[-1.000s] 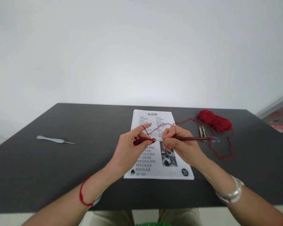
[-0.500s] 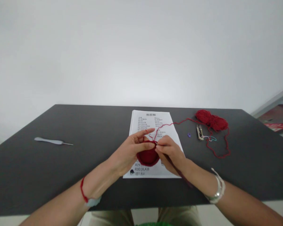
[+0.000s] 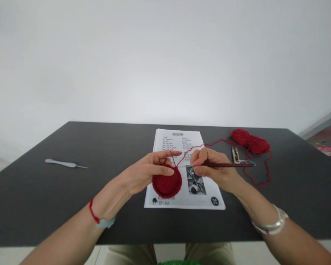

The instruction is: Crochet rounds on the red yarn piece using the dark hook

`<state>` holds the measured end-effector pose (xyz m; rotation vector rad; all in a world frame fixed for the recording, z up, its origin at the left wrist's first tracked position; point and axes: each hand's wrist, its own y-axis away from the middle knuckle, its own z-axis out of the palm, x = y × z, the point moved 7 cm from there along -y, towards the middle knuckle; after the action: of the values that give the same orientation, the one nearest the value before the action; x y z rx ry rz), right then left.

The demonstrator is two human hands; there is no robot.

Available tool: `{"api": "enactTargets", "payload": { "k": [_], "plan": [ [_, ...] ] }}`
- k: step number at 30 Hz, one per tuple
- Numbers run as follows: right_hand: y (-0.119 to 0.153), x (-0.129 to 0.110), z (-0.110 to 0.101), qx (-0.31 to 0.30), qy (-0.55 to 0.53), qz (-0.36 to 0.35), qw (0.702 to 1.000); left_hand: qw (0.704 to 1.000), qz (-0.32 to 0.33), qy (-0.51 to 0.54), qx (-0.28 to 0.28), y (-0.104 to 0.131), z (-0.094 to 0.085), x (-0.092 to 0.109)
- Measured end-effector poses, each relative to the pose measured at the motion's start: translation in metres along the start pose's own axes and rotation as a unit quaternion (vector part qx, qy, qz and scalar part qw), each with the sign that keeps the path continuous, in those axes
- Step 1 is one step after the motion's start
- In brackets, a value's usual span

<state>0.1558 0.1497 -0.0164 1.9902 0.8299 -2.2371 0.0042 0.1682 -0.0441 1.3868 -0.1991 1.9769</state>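
Between thumb and fingers, my left hand (image 3: 150,170) pinches the top edge of a round red crochet piece (image 3: 167,184), which has a raised rim. Red yarn (image 3: 191,149) loops over the left forefinger and runs from the piece to a skein at the right. My right hand (image 3: 213,167) is closed on a crochet hook (image 3: 226,165) with a dark brown handle, held nearly level. Its thin metal shaft points left, the tip close to the piece's top edge; whether it sits in a stitch is hard to see.
Printed pattern sheets (image 3: 182,202) lie under the hands. At the right are the red yarn skein (image 3: 249,141), small thread snips (image 3: 235,154) and a light-blue stitch marker (image 3: 249,162). A grey-handled crochet hook (image 3: 63,163) rests at the left of the dark table (image 3: 121,140).
My right hand has drawn the hook to the right, away from the piece, and turned it level. My left hand has shifted slightly left with the piece, now more face-up.
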Motion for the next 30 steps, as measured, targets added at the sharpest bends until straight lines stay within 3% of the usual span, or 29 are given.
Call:
{"api": "enactTargets", "payload": {
  "k": [5,7,10,14,20,25,30],
  "plan": [
    [-0.003,0.01,0.007,-0.031,-0.16,0.068,0.984,0.997,-0.008,-0.058,-0.052,0.002,0.008,-0.002],
    [-0.004,0.016,0.013,-0.016,-0.231,0.096,0.968,0.994,0.046,-0.101,-0.01,0.001,0.009,0.002],
    [-0.004,0.025,0.017,0.055,-0.26,0.106,0.958,0.968,0.157,-0.164,0.106,0.002,0.008,0.012],
    [-0.001,0.025,0.012,0.137,-0.196,0.043,0.97,0.966,0.165,-0.142,0.141,-0.001,0.012,0.007],
    [0.001,0.02,0.004,0.077,-0.16,0.019,0.984,0.975,0.149,-0.094,0.138,-0.001,0.009,0.003],
    [0.007,0.019,-0.002,0.071,-0.01,-0.017,0.997,0.964,0.167,-0.125,0.162,0.001,0.01,0.007],
    [0.011,0.003,0.006,0.085,0.149,-0.057,0.984,0.947,0.185,-0.181,0.189,0.003,0.01,0.008]
  ]
}}
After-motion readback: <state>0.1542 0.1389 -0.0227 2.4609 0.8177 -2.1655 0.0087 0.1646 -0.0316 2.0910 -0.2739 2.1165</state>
